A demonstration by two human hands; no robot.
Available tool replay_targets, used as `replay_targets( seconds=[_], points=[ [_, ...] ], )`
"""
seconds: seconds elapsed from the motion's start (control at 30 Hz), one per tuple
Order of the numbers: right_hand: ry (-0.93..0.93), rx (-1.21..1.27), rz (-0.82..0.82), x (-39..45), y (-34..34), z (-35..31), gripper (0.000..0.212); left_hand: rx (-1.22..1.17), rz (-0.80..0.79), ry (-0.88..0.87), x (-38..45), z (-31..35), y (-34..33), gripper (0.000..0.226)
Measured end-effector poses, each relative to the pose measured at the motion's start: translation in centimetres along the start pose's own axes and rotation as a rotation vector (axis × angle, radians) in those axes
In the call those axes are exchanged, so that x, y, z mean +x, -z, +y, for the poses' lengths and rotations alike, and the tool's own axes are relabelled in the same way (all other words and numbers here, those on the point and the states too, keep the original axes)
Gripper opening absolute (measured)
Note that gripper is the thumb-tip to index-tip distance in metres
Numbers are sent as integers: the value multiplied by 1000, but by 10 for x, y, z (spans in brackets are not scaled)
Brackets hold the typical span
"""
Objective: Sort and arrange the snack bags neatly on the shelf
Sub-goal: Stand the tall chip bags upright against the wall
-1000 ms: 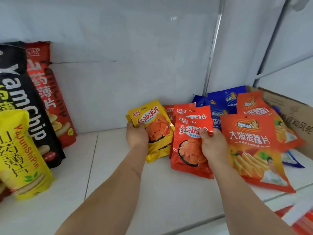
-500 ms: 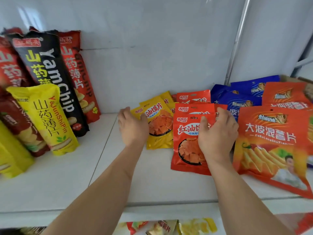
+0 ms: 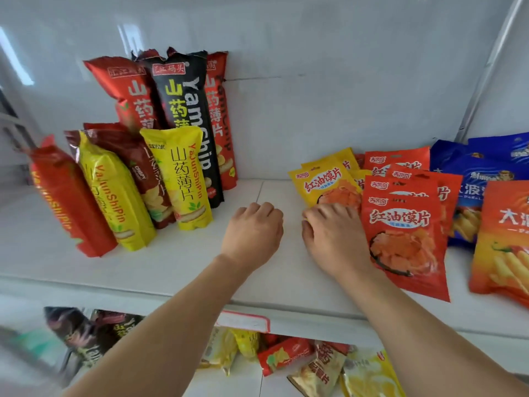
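Observation:
A yellow snack bag (image 3: 323,184) lies flat on the white shelf (image 3: 171,262), with more yellow ones behind it. My right hand (image 3: 335,239) covers its lower part, and the bent fingers pinch its bottom left corner. Right of that hand lies a stack of red snack bags (image 3: 406,239), overlapping each other. My left hand (image 3: 252,233) rests on the bare shelf left of the yellow bag, its fingers curled and holding nothing. Tall yam chip bags stand at the left: a black one (image 3: 186,110), a yellow one (image 3: 183,179) and red ones (image 3: 68,202).
Blue bags (image 3: 483,173) and an orange crisp bag (image 3: 503,239) lie at the far right. A price label (image 3: 243,320) sits on the shelf's front edge. On the lower shelf are several loose bags (image 3: 286,356). The white back wall stands close behind.
My left hand has let go of the yellow bag and moved left onto the shelf. My right hand left the red bag and went to the yellow bag's bottom. The view swung left.

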State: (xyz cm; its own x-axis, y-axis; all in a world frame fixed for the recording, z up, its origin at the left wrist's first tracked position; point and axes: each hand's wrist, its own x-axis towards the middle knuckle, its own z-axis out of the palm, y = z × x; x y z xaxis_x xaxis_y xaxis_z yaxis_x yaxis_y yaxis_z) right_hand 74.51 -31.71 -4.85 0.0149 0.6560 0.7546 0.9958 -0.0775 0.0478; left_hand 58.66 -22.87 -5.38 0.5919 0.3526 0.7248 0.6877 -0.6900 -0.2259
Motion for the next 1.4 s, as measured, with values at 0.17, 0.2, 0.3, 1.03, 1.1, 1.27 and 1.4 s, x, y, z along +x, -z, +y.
replay_targets(
  seconds=[0.17,0.2,0.3,1.03,1.1,1.27,1.4],
  points=[
    [-22,74,-23,11,-10,-68,11,-3,-9,58,-37,-53,23,22],
    [-29,82,-27,13,-10,-83,10,-11,-8,66,-46,-65,28,19],
    [-57,105,-39,19,-13,-128,14,-18,35,74,-71,-97,45,11],
    [-555,894,-140,66,-38,-320,72,-483,263,802,-170,-243,109,62],
    [-596,876,-111,72,-44,-327,77,-679,150,905,-169,-257,111,82],
    [-664,876,-69,78,-55,-343,78,-1027,-104,919,-165,-290,106,102],
    [-748,853,-33,80,-63,-355,82,-1194,-267,895,-168,-313,98,102]
  ],
)
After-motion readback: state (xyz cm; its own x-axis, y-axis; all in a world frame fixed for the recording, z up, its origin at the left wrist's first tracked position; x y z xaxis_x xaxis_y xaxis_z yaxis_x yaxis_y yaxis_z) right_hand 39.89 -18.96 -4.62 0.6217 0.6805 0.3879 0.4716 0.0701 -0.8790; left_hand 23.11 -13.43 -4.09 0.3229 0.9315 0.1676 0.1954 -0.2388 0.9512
